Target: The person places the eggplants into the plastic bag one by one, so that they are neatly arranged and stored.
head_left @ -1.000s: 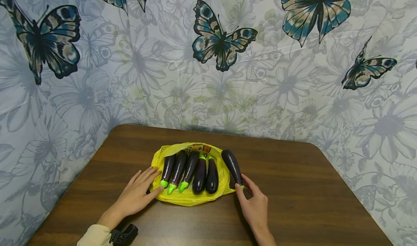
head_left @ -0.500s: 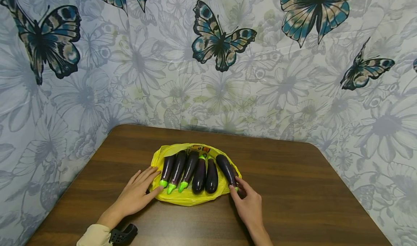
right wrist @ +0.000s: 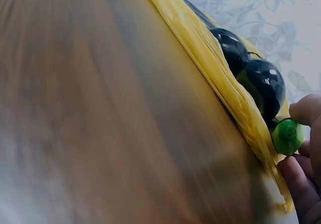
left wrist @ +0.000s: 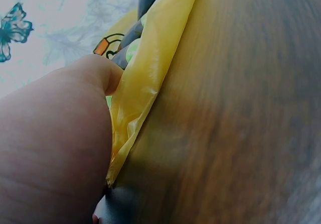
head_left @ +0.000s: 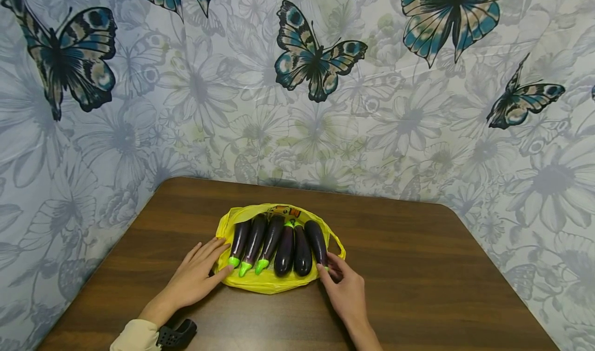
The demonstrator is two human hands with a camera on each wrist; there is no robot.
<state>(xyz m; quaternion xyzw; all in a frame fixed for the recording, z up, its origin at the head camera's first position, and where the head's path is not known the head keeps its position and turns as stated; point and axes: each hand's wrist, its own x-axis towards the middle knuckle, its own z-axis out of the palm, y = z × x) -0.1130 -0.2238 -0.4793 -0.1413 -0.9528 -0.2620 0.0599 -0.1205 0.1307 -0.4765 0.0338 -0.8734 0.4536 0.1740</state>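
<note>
A yellow plastic bag (head_left: 260, 286) lies spread on the table with several dark purple eggplants (head_left: 253, 241) side by side on it. Some have green caps toward the person, others away. My right hand (head_left: 346, 289) pinches the rightmost eggplant (head_left: 315, 237) by its near, capped end, inside the bag's right edge. In the right wrist view, the thumb and fingers sit around its green cap (right wrist: 288, 136). On the bag's left edge rests my left hand (head_left: 197, 278), fingers extended, the thumb near the leftmost eggplant's cap. In the left wrist view the thumb (left wrist: 95, 73) touches the yellow plastic.
The brown wooden table (head_left: 418, 268) extends to both sides of the bag. Behind it hangs a pale wall covering (head_left: 321, 149) with flowers and butterflies. A black wrist strap (head_left: 177, 334) is on the left wrist. The bag's loop handle (head_left: 341, 245) sticks out at the right.
My right hand has moved left with the eggplant, from outside the bag's right edge to beside the other eggplants. The bag's right edge now shows behind it. The left hand has stayed put.
</note>
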